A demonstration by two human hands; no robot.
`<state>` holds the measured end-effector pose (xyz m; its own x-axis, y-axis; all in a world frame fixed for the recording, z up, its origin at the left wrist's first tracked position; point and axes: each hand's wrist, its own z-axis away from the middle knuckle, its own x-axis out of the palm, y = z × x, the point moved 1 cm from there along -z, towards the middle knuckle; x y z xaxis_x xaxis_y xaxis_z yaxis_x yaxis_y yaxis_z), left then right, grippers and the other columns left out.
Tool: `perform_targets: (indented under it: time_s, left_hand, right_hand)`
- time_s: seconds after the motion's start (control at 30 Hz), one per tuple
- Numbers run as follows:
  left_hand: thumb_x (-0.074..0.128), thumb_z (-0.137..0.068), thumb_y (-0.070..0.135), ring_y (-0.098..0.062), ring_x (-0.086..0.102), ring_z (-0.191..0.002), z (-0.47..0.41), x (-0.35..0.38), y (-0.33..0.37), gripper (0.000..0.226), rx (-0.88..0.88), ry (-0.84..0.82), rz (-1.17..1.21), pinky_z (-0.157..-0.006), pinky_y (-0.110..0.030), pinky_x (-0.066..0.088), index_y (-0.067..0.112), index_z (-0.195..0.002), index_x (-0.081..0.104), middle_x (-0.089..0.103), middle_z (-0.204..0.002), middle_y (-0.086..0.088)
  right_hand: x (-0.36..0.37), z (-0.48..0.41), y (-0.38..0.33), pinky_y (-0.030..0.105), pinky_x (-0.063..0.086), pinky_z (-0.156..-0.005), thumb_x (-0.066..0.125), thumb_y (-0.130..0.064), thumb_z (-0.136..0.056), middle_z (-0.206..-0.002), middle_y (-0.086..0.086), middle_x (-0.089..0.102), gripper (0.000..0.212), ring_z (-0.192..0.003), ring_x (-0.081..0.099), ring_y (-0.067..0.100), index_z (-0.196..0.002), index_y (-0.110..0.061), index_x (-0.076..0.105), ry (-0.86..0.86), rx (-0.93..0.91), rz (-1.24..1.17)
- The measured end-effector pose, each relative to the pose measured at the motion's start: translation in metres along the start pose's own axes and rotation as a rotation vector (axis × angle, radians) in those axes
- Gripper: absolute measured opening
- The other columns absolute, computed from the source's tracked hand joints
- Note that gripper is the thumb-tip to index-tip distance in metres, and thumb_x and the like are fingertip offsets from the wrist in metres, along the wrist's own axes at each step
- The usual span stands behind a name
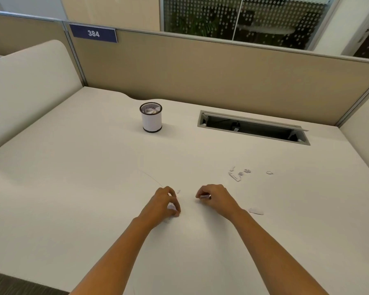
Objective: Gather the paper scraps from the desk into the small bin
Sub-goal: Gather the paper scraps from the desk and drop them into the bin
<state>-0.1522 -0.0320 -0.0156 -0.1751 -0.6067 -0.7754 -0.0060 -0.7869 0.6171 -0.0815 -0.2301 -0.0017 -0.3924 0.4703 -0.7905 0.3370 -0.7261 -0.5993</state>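
A small white bin (151,121) with a black mesh rim stands at the back middle of the white desk (73,177), with crumpled paper inside. My left hand (164,202) rests on the desk, fingers closed on white paper scraps. My right hand (216,199) pinches a small paper scrap (205,196) against the desk. A tiny scrap (178,191) lies between the hands. A larger scrap (256,211) lies just right of my right wrist. Several small scraps (240,173) are scattered farther right, one (269,172) apart from the rest.
An open cable tray slot (254,127) is sunk into the desk at the back right. Beige partition panels (200,67) wall the desk at the back and sides. A blue sign reading 384 (93,33) hangs on the back panel.
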Motion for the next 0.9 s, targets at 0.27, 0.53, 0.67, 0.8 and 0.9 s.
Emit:
perform_targets:
  time_s: [0.27,0.53,0.67,0.8,0.9]
  left_hand:
    - [0.077,-0.074,0.028,-0.010,0.048,-0.101,0.000,-0.009,-0.009,0.021,-0.073,0.031,0.062,-0.081,-0.018,0.041,0.023,-0.094,0.073,0.052,-0.103,0.010]
    - [0.077,-0.068,0.008,-0.009,0.053,-0.086,0.001,-0.024,-0.015,0.030,-0.060,-0.145,0.046,-0.070,-0.012,0.044,0.019,-0.095,0.074,0.054,-0.110,0.007]
    - [0.072,-0.072,0.001,-0.009,0.059,-0.076,-0.003,-0.024,-0.013,0.019,-0.077,-0.122,0.069,-0.070,-0.015,0.047,0.013,-0.087,0.076,0.061,-0.101,0.002]
    - [0.071,-0.074,0.005,-0.007,0.057,-0.077,-0.010,-0.024,-0.010,0.014,-0.093,-0.090,0.018,-0.067,-0.012,0.043,0.012,-0.085,0.077,0.070,-0.096,-0.004]
    - [0.069,-0.075,0.008,-0.009,0.059,-0.076,-0.017,-0.024,-0.008,0.014,-0.124,-0.081,0.013,-0.063,-0.010,0.041,0.012,-0.085,0.077,0.074,-0.092,-0.004]
  right_hand:
    - [0.028,-0.031,-0.042,0.019,0.050,-0.088,0.057,-0.004,-0.089,-0.106,0.005,0.069,0.021,-0.098,0.066,0.015,-0.100,-0.012,0.074,0.121,-0.053,-0.057]
    - [0.046,-0.035,-0.042,0.023,0.049,-0.084,0.051,-0.012,-0.094,-0.113,0.001,0.062,0.022,-0.104,0.059,0.017,-0.106,-0.006,0.068,0.063,-0.161,0.163]
    - [0.044,-0.035,-0.040,0.029,0.050,-0.085,0.051,-0.010,-0.093,-0.114,0.001,0.063,0.020,-0.106,0.056,0.017,-0.103,-0.004,0.067,0.006,-0.224,0.237]
    - [0.042,-0.039,-0.044,0.027,0.050,-0.083,0.052,-0.004,-0.090,-0.106,0.004,0.067,0.020,-0.098,0.060,0.018,-0.100,-0.008,0.069,0.022,-0.235,0.246]
    - [0.041,-0.044,-0.047,0.028,0.049,-0.079,0.049,-0.003,-0.090,-0.103,0.007,0.066,0.021,-0.095,0.060,0.021,-0.100,-0.007,0.067,-0.001,-0.233,0.296]
